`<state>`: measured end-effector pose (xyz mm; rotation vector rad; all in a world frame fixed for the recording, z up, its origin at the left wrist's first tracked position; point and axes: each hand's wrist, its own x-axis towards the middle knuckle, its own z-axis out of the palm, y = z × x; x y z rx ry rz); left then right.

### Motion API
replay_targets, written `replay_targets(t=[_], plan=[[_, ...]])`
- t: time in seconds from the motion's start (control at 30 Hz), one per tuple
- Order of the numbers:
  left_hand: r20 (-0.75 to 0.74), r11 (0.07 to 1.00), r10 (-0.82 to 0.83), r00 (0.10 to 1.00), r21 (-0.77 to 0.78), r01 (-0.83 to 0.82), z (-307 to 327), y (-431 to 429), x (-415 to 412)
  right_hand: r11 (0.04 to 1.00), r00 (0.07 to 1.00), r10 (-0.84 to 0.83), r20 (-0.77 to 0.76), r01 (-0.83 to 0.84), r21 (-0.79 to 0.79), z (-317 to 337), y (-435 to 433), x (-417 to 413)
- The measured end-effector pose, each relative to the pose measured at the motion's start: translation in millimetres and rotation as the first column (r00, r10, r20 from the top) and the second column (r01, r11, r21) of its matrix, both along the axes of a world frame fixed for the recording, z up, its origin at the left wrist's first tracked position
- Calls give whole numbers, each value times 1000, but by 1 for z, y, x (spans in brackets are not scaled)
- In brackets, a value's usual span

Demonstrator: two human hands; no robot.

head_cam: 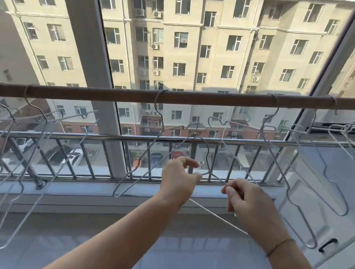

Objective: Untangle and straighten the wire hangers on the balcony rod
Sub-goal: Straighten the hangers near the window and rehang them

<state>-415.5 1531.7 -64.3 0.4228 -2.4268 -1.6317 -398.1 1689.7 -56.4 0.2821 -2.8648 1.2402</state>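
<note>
As far as I can see on the head cam feed, both grips are on one loose wire hanger (210, 174), held just below the balcony rod (200, 98) in the middle of the view. The left grip (179, 177) has its fingers curled in, with thumb and forefinger pinching the wire to the left of the twisted neck. The right grip (240, 199) pinches the wire on the other side of the neck, fingertips tight together. The hook of that hanger points up between the two grips and doesn't reach the rod. A straight run of wire goes from under the left wrist to the right forearm. I can't tell if it's part of the same hanger.

The rest hang along the rod, which slopes up to the right in this view. A left bunch (45, 122) dangles at that end, all leaning on each other. A tilted hanger (138, 165) hooks on near the middle. A long hanger (276, 161) hooks on further right and drops past the right grip. Their upper wires cross just above the held one. At the far right there's a tangled clump (347, 127), with its hooks bunched below the rod.

There's a thin bracelet (279, 246) on the right wrist and a metal railing (240, 142) behind.
</note>
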Motion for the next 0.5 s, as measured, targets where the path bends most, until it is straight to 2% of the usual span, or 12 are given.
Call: replay_targets(t=[0.1, 0.23, 0.37, 0.5], plan=[[-47, 989, -27, 999, 143, 34, 17, 3, 7, 981, 999, -39, 4, 39, -191, 10, -6, 6], [-132, 908, -192, 973, 351, 227, 47, 9, 17, 900, 1000, -18, -22, 6, -435, 25, -22, 9], [-229, 888, -136, 964, 404, 221, 71, 7, 17, 827, 993, -13, -118, -55, -560, 40, -43, 8], [-198, 906, -70, 978, 398, 146, 80, -10, 8, 796, 993, 5, -118, -75, -600, 48, -65, -1]])
